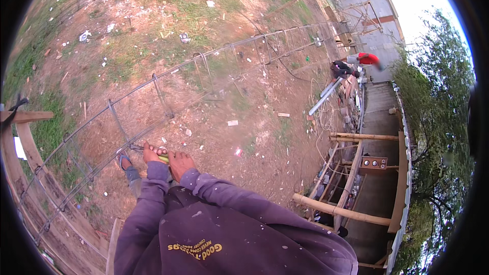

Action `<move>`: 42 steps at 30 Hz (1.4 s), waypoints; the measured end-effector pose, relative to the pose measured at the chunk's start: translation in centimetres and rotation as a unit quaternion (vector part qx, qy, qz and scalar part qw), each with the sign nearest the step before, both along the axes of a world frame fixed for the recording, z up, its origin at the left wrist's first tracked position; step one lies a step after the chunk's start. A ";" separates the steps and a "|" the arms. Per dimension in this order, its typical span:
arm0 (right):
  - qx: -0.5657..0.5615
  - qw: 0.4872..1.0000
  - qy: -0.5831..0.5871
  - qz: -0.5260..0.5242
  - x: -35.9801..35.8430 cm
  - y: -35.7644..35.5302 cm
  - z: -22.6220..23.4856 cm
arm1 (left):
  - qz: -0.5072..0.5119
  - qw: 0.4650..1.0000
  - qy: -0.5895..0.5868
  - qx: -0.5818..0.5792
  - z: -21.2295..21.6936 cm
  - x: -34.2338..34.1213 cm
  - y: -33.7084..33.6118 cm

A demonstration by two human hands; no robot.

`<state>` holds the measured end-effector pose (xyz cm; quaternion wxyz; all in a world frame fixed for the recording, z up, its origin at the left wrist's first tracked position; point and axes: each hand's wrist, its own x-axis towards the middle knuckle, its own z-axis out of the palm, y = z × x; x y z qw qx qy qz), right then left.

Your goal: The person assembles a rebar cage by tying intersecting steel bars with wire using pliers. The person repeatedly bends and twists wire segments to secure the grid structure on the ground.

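Observation:
A long rebar cage (pixel 144 84) of thin steel bars and square stirrups stretches diagonally in front of me. My left hand (pixel 153 153) is closed close beside its near lower bar. My right hand (pixel 181 165) is closed just right of the left one. Between the two hands shows the yellow-green handle (pixel 164 158) of what look like pliers, gripped by both. The tool's dark metal end (pixel 136 147) reaches left to the bar, beside a stirrup joint. My fingers partly cover the tool, so its jaws are unclear.
Wooden planks (pixel 30 153) support the cage at the left. My sandalled foot (pixel 124 161) stands beneath the bars. A bamboo frame (pixel 341 209) with a wooden speaker box (pixel 373 163) rises at the right. Farther off, a person in red (pixel 368 59) bends near grey pipes (pixel 326 95).

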<state>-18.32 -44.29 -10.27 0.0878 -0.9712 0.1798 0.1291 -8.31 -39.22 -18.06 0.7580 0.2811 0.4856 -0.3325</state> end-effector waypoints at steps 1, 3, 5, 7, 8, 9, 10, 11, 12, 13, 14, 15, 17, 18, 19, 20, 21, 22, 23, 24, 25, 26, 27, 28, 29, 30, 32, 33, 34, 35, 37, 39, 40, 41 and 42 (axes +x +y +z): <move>0.032 0.999 0.020 -0.013 0.4 -0.3 -0.4 | -0.005 1.000 0.008 0.009 0.7 0.1 -0.1; 0.164 0.980 0.089 -0.063 1.4 -1.7 -0.9 | -0.011 1.000 0.012 -0.006 2.2 0.1 0.3; 0.365 0.909 0.168 -0.113 2.1 -3.4 -1.1 | -0.006 0.999 0.014 -0.046 3.4 -0.1 1.3; 0.576 0.706 0.343 -0.227 3.0 -4.8 -0.9 | 0.011 0.997 -0.007 -0.080 3.5 0.2 2.3; 0.671 0.555 0.416 -0.260 3.3 -5.0 -0.7 | 0.034 0.992 -0.028 -0.120 3.3 0.2 2.9; 0.644 0.584 0.425 -0.254 3.4 -4.9 -0.5 | 0.009 0.980 -0.084 -0.179 2.7 0.4 3.0; 0.555 0.719 0.376 -0.182 3.5 -4.7 -0.3 | 0.000 0.981 -0.075 -0.179 2.0 0.7 3.0; 0.445 0.827 0.327 -0.106 3.3 -4.1 -0.1 | -0.009 0.978 -0.079 -0.194 1.3 0.8 3.0; 0.314 0.915 0.253 -0.027 3.3 -3.5 0.0 | -0.016 0.980 -0.066 -0.188 0.6 0.9 3.0; 0.177 0.961 0.210 0.045 2.7 -2.5 0.2 | -0.001 0.993 -0.027 -0.111 -0.1 0.7 2.0; 0.114 0.975 0.185 0.035 2.6 -2.1 0.3 | -0.001 0.995 -0.049 -0.089 -0.5 0.8 1.1; 0.083 0.985 0.146 0.037 2.5 -1.3 0.3 | 0.003 1.000 -0.008 -0.009 -0.7 1.0 0.5; 0.116 0.984 0.124 -0.055 2.8 -1.2 0.3 | 0.026 1.000 0.002 0.006 -0.3 1.0 -0.2; 0.135 0.978 0.142 -0.071 3.3 -1.6 0.2 | 0.013 1.000 -0.001 0.015 0.1 0.9 -0.1; 0.175 0.969 0.154 -0.081 3.7 -2.0 0.2 | -0.037 0.998 -0.021 0.050 0.7 0.7 0.3; 0.213 0.951 0.214 -0.070 4.7 -2.5 0.0 | -0.030 1.000 -0.005 -0.002 1.2 0.5 1.2; 0.437 0.823 0.321 -0.168 5.3 -3.5 0.0 | -0.018 0.998 -0.027 -0.055 1.7 0.2 2.5; 0.630 0.605 0.415 -0.255 5.7 -4.2 0.0 | 0.017 0.992 -0.032 -0.119 2.0 0.2 3.4; 0.644 0.567 0.432 -0.276 5.9 -4.3 -0.1 | 0.044 0.981 -0.052 -0.180 2.1 0.1 3.9; 0.655 0.502 0.481 -0.296 5.9 -4.2 -0.1 | 0.023 0.982 -0.027 -0.184 2.1 0.1 4.2; 0.625 0.586 0.441 -0.267 5.6 -3.8 0.0 | -0.007 0.967 -0.076 -0.244 2.0 0.2 4.2; 0.549 0.685 0.413 -0.242 5.2 -3.2 0.0 | -0.009 0.976 -0.054 -0.211 1.7 0.6 3.9; 0.440 0.832 0.303 -0.147 4.4 -1.9 0.1 | -0.021 0.984 -0.035 -0.173 1.4 0.8 3.4; 0.280 0.947 0.145 -0.054 3.6 -0.9 0.4 | -0.029 0.997 -0.014 -0.070 1.4 0.7 2.0; 0.116 0.993 0.011 0.034 3.2 -0.3 0.5 | -0.005 1.000 0.000 -0.024 1.3 0.9 1.1; 0.108 0.994 0.003 0.012 3.1 -0.1 0.4 | -0.028 0.998 -0.024 0.052 1.3 0.7 0.6; 0.121 0.990 0.062 -0.049 3.6 -0.5 0.1 | -0.107 0.977 -0.051 0.178 1.4 0.5 0.2; 0.277 0.936 0.174 -0.132 4.8 -1.5 -0.4 | -0.089 0.993 -0.020 0.073 1.4 0.1 1.0; 0.389 0.859 0.291 -0.163 5.5 -2.6 -0.6 | -0.054 0.998 -0.023 0.027 1.5 -0.1 1.9; 0.474 0.760 0.398 -0.198 6.2 -3.4 -0.9 | -0.020 0.999 -0.031 -0.019 1.5 -0.2 3.1; 0.531 0.634 0.518 -0.219 6.7 -3.8 -1.5 | 0.008 0.993 -0.029 -0.115 1.5 -0.1 4.8; 0.560 0.705 0.390 -0.192 6.2 -3.1 -1.5 | -0.023 0.993 -0.025 -0.114 1.7 0.4 5.8; 0.583 0.718 0.339 -0.173 5.7 -2.5 -1.2 | -0.044 0.993 -0.009 -0.113 1.9 0.5 6.1; 0.575 0.736 0.316 -0.167 5.2 -1.9 -0.9 | -0.042 0.988 -0.053 -0.137 2.3 0.6 6.1; 0.597 0.726 0.284 -0.190 4.6 -1.5 -0.2 | -0.044 0.987 -0.104 -0.117 2.8 0.5 6.0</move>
